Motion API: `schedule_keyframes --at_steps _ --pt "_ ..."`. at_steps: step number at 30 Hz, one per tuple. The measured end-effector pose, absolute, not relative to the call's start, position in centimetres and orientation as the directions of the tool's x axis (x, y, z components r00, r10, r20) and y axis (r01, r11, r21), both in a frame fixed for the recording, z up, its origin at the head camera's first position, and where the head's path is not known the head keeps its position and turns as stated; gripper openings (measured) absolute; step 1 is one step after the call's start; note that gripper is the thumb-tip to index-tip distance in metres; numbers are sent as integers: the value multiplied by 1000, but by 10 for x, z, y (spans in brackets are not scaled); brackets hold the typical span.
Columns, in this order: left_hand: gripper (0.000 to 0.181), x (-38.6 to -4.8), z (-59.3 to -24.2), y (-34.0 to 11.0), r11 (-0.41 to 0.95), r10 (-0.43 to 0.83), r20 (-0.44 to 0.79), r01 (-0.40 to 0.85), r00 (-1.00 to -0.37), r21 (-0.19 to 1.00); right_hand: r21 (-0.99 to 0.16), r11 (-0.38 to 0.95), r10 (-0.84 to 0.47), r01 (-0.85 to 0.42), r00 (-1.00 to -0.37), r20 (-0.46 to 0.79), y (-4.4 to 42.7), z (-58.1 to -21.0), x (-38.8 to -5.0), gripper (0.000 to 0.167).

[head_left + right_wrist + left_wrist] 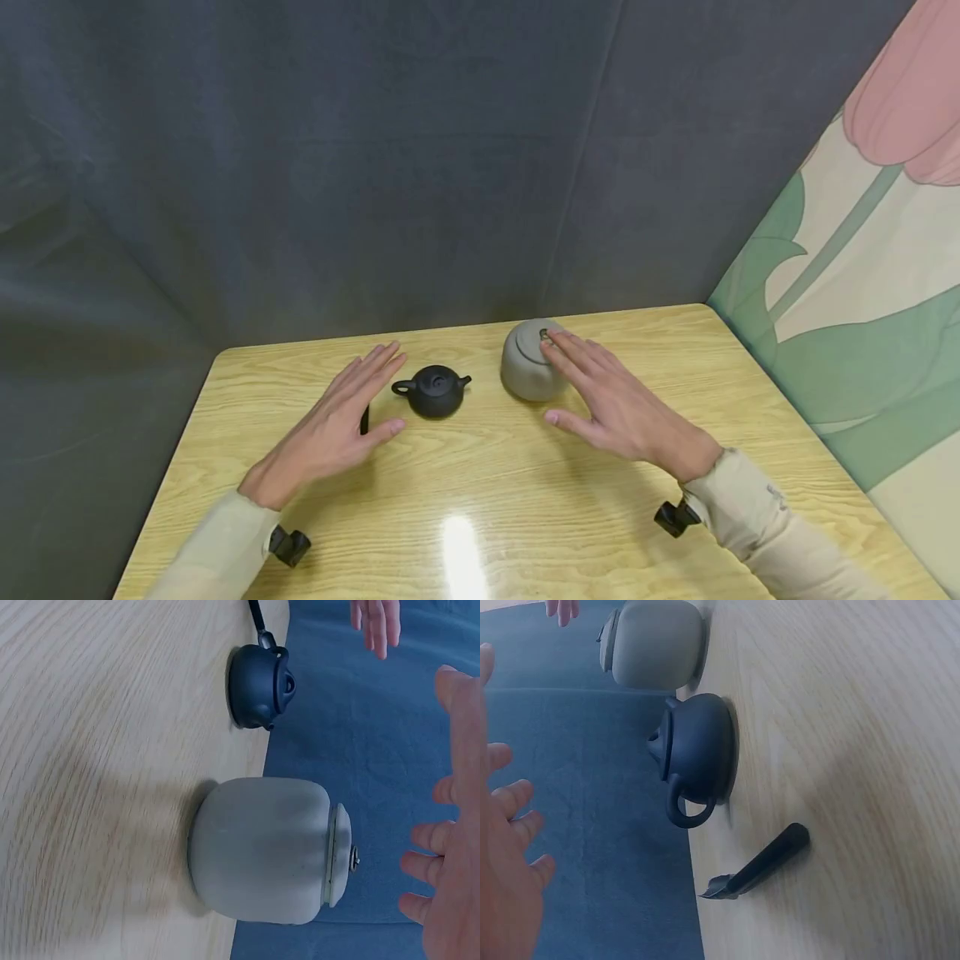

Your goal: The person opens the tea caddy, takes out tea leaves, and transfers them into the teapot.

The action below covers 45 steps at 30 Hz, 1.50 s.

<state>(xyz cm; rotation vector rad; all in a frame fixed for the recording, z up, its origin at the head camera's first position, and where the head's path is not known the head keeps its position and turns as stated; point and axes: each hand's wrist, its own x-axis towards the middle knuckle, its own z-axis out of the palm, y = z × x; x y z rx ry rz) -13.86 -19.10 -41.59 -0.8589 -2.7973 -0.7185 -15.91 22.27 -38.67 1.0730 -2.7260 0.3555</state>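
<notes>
A black teapot (437, 393) with its lid on sits on the table, handle to the left and spout to the right. To its right stands a grey lidded jar (528, 367) with a small metal ring on the lid. My left hand (333, 417) hovers over the table left of the teapot, fingers extended, holding nothing. Below it lies a slim black tool (761, 862) with a scoop-like end, mostly hidden by the hand in the head view. My right hand (615, 400), fingers extended, is raised beside the jar and partly covers it in the head view; the right wrist view shows a gap between them.
The light wooden table (465, 475) ends at a dark cloth backdrop (390, 167) behind and to the left. A curtain with a tulip print (862, 333) hangs along the right side. Black wrist cameras (289, 546) sit under both sleeves.
</notes>
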Motion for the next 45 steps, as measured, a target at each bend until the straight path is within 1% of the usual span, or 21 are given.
schedule_keyframes --at_steps 7,21,28,34,40,45 --pt "85 -137 -422 -191 720 468 265 538 -843 439 -174 695 -645 -698 -712 277 218 -392 -157 85" --pt "84 -135 -439 -192 706 428 236 486 -872 516 -220 674 -656 -705 -708 260 201 -399 -153 85" --pt "83 -137 -443 -193 705 406 210 451 -889 548 -225 668 -662 -710 -704 256 191 -403 -152 85" --pt "81 -139 -444 -193 702 385 201 427 -901 570 -230 652 -668 -722 -692 275 184 -406 -152 85" --pt "82 -141 -447 -191 688 364 193 402 -911 604 -269 637 -673 -722 -691 262 176 -411 -152 83" --pt "85 -144 -451 -187 666 330 166 354 -929 657 -310 620 -679 -721 -691 249 167 -416 -151 82"
